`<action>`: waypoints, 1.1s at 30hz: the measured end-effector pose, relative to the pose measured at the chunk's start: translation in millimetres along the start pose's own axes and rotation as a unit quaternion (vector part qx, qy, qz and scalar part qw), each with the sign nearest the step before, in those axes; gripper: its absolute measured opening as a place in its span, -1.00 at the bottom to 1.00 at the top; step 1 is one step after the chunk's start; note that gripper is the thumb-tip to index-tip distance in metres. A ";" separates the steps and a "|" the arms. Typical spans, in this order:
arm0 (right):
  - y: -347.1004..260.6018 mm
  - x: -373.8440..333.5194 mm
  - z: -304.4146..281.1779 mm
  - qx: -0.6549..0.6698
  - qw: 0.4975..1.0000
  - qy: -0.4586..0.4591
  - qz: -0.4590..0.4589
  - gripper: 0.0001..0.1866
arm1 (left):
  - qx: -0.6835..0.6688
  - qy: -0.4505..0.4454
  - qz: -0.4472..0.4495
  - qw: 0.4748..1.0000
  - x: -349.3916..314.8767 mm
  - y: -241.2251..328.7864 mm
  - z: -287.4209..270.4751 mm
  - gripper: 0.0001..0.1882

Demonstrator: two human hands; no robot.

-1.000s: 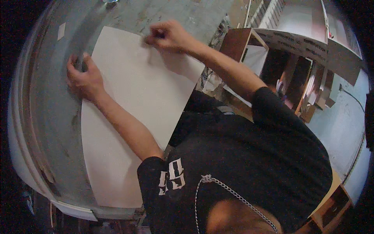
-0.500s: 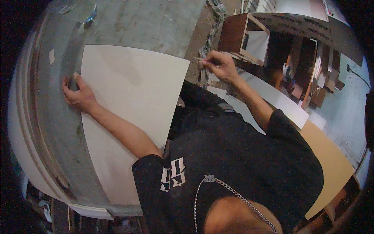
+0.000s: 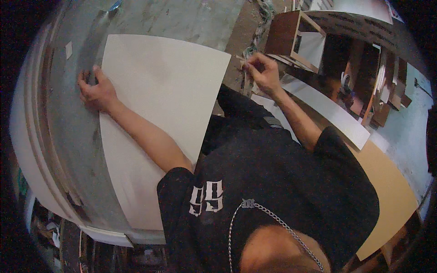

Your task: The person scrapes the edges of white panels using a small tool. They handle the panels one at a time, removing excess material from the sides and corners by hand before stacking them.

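Observation:
A large white board (image 3: pixel 159 91) lies flat on the grey-green worktop (image 3: pixel 182 18), under my left forearm. My left hand (image 3: pixel 98 93) is at the board's left edge, its thumb and curved fingers apart with nothing seen between them. My right hand (image 3: pixel 264 73) is raised just past the board's far right corner, thumb and fingers pinched together. From its fingertips a small, thin, pale sliver (image 3: pixel 240 58) sticks out toward that corner; the rest of it is hidden by the fingers, and its kind is unclear.
A small pale scrap (image 3: pixel 68 50) and a clear shiny object (image 3: pixel 111 5) lie on the worktop. An open brown cabinet box (image 3: pixel 282 38) stands beyond my right hand. White panels (image 3: pixel 337 111) and a tan panel (image 3: pixel 387 195) lie to the right.
The board and worktop appear higher and slightly further right in the picture. My left hand's fingers have spread a little. My right hand keeps its pinch near the board's corner.

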State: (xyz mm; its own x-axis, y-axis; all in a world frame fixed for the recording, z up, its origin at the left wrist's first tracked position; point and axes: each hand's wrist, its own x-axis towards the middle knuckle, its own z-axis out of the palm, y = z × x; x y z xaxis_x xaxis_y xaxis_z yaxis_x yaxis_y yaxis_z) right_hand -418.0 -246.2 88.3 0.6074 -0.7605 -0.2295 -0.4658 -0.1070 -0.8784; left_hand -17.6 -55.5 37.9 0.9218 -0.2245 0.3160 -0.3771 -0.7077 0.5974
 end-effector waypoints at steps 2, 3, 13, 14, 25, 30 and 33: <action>-23.0 8.4 14.0 -0.008 0.999 0.013 -0.029 -0.90 | 0.004 -0.002 0.005 1.000 -1.5 -0.3 0.6 -0.48; -21.1 16.8 15.0 -0.026 0.997 0.031 -0.060 -0.89 | 0.019 -0.011 -0.008 1.000 -6.4 19.3 4.1 -0.48; -11.5 -1.9 54.0 -0.006 0.985 -0.068 -0.159 -0.79 | -0.226 0.108 0.017 0.968 -32.2 -30.0 -24.2 -0.53; -17.5 9.7 51.0 0.011 0.991 -0.031 -0.128 -0.76 | -0.172 0.096 -0.011 0.980 -62.2 -26.7 -49.4 -0.52; 61.1 88.4 44.0 0.193 0.975 -0.087 0.061 -0.72 | -0.026 0.561 -0.409 0.719 -491.6 -149.7 -323.1 -0.28; 47.8 125.6 44.5 0.268 0.957 -0.062 0.096 -0.77 | -0.334 0.408 -0.584 0.617 -422.3 -73.1 -262.3 -0.30; 36.1 124.1 43.0 0.223 0.968 -0.065 0.093 -0.79 | -0.319 0.453 -0.609 0.567 -422.9 -86.7 -262.4 -0.33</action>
State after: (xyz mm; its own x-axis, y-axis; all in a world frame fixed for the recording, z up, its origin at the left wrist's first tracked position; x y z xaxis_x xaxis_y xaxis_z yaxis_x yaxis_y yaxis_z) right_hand -331.7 -316.9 10.1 0.6288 -0.6497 -0.4271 -0.2692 0.3334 -0.9036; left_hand -398.3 276.6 45.9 0.2171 0.8120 -0.5418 0.2685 0.4840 0.8329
